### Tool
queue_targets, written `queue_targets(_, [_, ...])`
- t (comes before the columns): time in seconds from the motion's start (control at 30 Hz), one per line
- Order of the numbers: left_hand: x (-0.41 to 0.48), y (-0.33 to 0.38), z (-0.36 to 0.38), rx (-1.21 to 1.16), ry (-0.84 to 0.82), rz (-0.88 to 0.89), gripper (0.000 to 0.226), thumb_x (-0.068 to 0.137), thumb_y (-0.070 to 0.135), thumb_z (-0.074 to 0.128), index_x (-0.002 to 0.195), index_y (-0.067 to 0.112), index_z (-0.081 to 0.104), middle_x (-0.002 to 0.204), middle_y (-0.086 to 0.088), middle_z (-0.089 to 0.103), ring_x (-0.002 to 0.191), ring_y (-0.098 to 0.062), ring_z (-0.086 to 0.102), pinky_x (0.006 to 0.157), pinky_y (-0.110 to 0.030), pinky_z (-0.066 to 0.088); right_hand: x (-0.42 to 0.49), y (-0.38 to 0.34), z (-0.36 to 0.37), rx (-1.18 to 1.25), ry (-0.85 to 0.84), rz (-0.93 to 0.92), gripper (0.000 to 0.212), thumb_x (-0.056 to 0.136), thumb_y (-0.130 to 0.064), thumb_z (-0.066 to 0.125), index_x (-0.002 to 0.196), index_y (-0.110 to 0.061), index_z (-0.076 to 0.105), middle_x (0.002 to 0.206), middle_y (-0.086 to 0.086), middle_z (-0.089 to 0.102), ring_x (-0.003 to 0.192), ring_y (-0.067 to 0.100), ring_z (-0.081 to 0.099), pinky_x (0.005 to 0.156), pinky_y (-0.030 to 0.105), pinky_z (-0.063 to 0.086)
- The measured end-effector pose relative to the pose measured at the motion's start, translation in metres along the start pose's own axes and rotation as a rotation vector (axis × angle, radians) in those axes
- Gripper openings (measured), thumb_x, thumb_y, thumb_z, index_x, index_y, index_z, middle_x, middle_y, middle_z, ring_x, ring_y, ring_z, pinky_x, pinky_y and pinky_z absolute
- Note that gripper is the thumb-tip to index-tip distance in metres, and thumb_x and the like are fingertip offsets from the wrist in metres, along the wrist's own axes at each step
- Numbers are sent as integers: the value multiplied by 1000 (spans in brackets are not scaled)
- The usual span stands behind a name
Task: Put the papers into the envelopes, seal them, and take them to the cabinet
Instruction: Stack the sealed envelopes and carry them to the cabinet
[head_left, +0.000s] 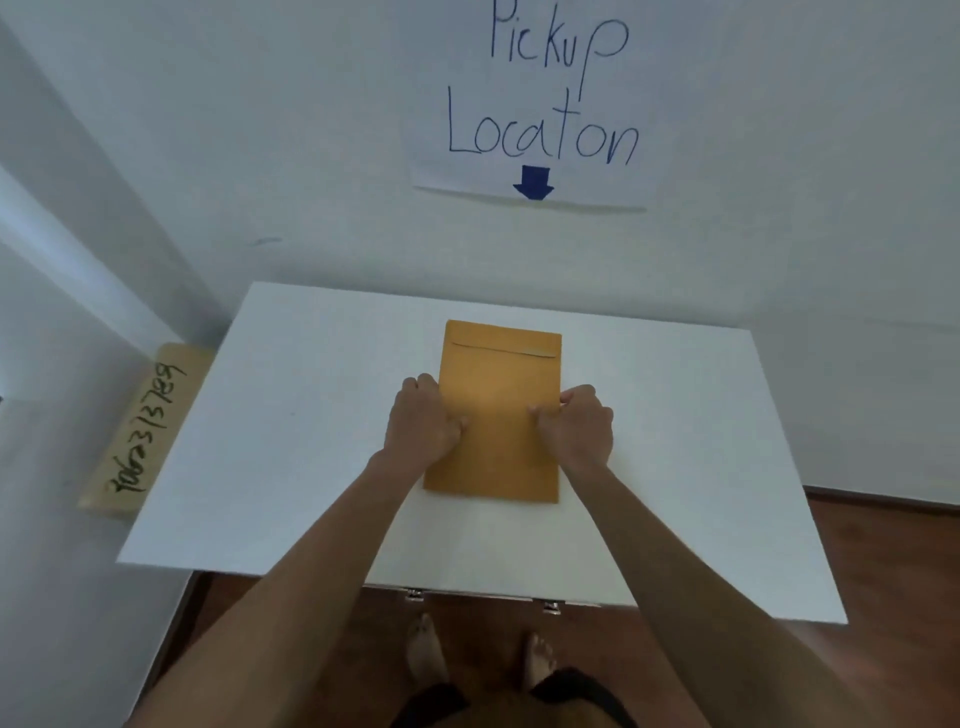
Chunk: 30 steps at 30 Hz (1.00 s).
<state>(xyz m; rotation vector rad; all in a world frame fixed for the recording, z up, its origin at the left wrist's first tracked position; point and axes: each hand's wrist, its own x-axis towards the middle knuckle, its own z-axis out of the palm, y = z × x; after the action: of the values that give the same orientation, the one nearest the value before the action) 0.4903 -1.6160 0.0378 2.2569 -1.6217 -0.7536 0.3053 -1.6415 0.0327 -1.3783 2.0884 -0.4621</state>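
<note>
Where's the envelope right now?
Head view: the envelope lies flat at the centre of the white tabletop, below the Pickup sign, with the left hand and right hand gripping its two side edges.

both arms are bare along all that shows, the long left forearm (322, 561) and the long right forearm (649, 551) narrowing toward the wrists. the left hand (423, 423) and right hand (576, 426) are bare as well, their knuckles standing out as small ridges. a black cloth garment (582, 696), its kind unclear, shows as two dark patches at the bottom edge, and the bare left foot (426, 649) and bare right foot (540, 660) show their toes.
</note>
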Motion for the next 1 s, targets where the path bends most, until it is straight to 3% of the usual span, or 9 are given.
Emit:
queue_targets(0.13, [10, -1, 1, 66, -37, -34, 63, 79, 37, 75, 125, 5, 46, 121, -11, 48, 114, -28, 50, 89, -33, 46, 4, 0, 2, -77, 10, -1, 47, 80, -43, 71, 116, -18, 53, 115, 1, 60, 116, 25, 47, 90, 39, 45])
queue_targets(0.23, [9, 1, 2, 128, 0, -8, 66, 76, 37, 73, 127, 8, 43, 124, -10, 45, 115, -26, 47, 87, -31, 43, 4, 0, 3, -124, 41, -103, 49, 81, -38, 71, 122, -20, 50, 120, 1, 55, 116, 24, 46, 91, 36, 43])
queue_targets(0.37, [5, 4, 10, 258, 108, 254, 77, 77, 35, 66, 142, 10, 34, 147, -11, 35, 133, -29, 37, 105, -36, 37, 5, 10, 12, -327, 25, -394, 44, 95, -35, 55, 137, -26, 47, 141, -4, 47, 127, 23, 39, 101, 34, 36])
queue_targets(0.47, [2, 1, 24, 310, 68, 368, 81, 85, 37, 48, 154, 7, 19, 163, -12, 12, 151, -27, 10, 121, -42, 17, 4, 20, 20, -414, 12, -532, 41, 101, -31, 45, 141, -24, 46, 151, -2, 42, 139, 28, 33, 108, 40, 32])
queue_targets(0.6, [1, -9, 45, 354, 36, 361, 87, 88, 60, 11, 157, 7, 6, 165, -10, 2, 153, -24, -2, 124, -44, 2, 3, 27, 26, -483, 88, -579, 35, 100, -30, 45, 132, -19, 56, 141, 6, 54, 131, 37, 47, 105, 48, 42])
queue_targets(0.7, [0, -13, 52, 350, 50, 344, 94, 89, 73, 14, 157, 9, 5, 165, -9, 2, 153, -24, 0, 123, -47, 4, 4, 28, 26, -522, 104, -601, 43, 98, -34, 33, 129, -18, 58, 137, 7, 57, 126, 37, 53, 103, 49, 46])
queue_targets(0.8, [0, -13, 57, 366, 55, 330, 99, 87, 78, 16, 157, 8, 9, 165, -10, 6, 153, -26, 4, 123, -48, 6, 8, 31, 30, -547, 108, -623, 40, 100, -32, 37, 131, -18, 57, 139, 7, 55, 128, 37, 51, 106, 50, 43])
queue_targets(0.87, [0, -12, 58, 385, 53, 324, 100, 87, 79, 15, 157, 8, 8, 165, -10, 6, 153, -26, 3, 123, -48, 5, 10, 28, 26, -560, 57, -598, 37, 102, -29, 43, 135, -19, 54, 144, 6, 51, 133, 37, 45, 110, 50, 37])
queue_targets(1.0, [0, -14, 61, 385, 60, 326, 101, 85, 81, 11, 157, 9, 8, 165, -10, 5, 153, -26, 2, 123, -48, 2, 6, 16, 12, -525, -24, -563, 40, 104, -34, 36, 142, -27, 43, 154, -1, 38, 145, 30, 25, 117, 46, 20])
